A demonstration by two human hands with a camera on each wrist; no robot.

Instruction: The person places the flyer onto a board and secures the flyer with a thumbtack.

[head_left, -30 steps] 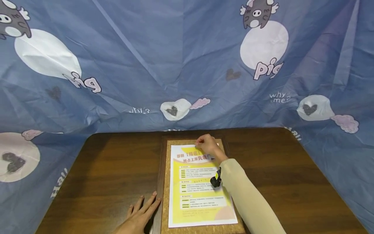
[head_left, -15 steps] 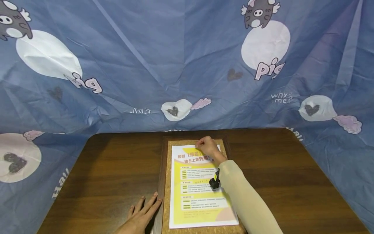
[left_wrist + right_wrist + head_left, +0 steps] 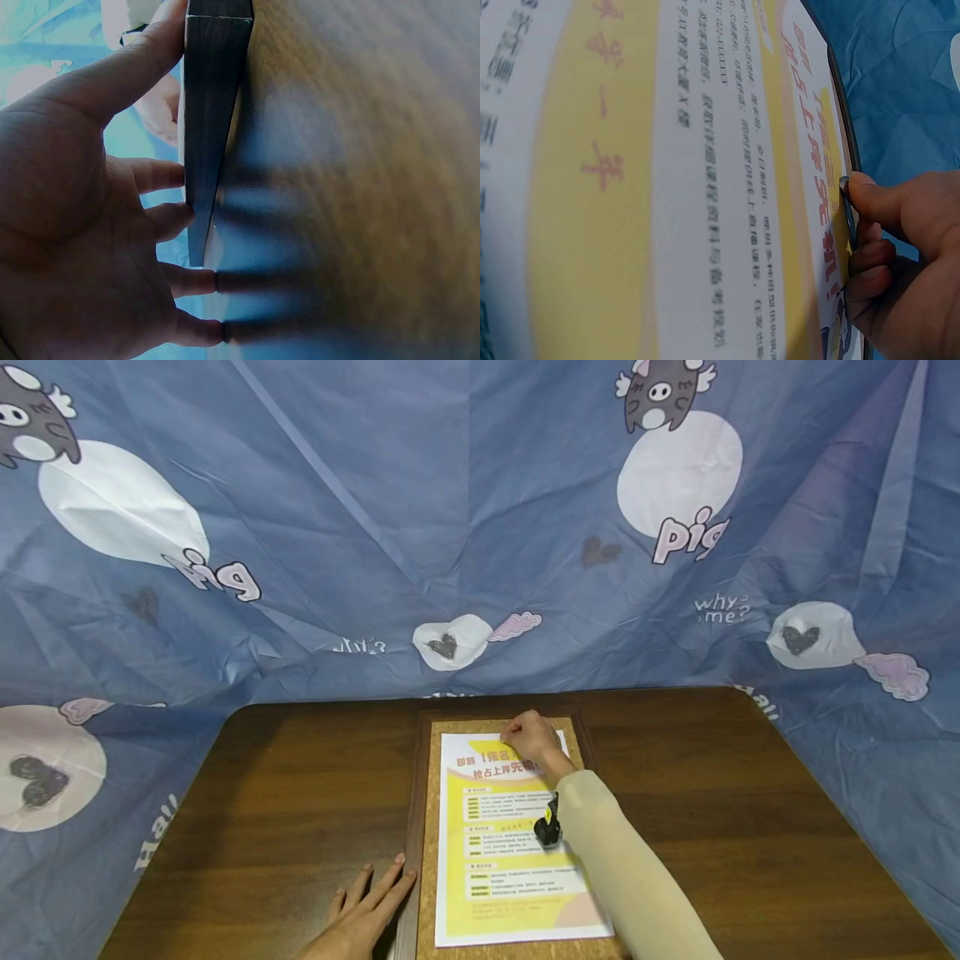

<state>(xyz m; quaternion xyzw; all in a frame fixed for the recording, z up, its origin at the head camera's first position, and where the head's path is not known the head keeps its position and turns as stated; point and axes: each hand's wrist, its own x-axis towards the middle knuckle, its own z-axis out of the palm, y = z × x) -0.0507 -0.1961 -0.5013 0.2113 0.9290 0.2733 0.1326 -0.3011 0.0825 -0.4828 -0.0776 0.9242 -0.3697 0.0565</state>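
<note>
A yellow and white printed poster (image 3: pixel 525 877) lies on a cork board (image 3: pixel 429 843) with a dark wooden frame (image 3: pixel 212 90). At the poster's top edge my right hand (image 3: pixel 531 735) has its fingers curled, pinching a small, thin, silvery piece (image 3: pixel 845 182) against the sheet; its exact kind is unclear. My left hand (image 3: pixel 360 910) is spread beside the board's left side. Its thumb lies along the frame, and its outer fingertips reach the tabletop in the left wrist view.
The dark brown wooden table (image 3: pixel 697 777) extends on both sides of the board. Behind it hangs a blue cloth (image 3: pixel 375 527) with pig prints. The right sleeve (image 3: pixel 630 860) crosses the poster's right edge, with a small black device (image 3: pixel 548 831) at the wrist.
My right hand stays at the poster's top edge with barely any movement, its wrist shifting very slightly left. The left hand keeps its place by the frame.
</note>
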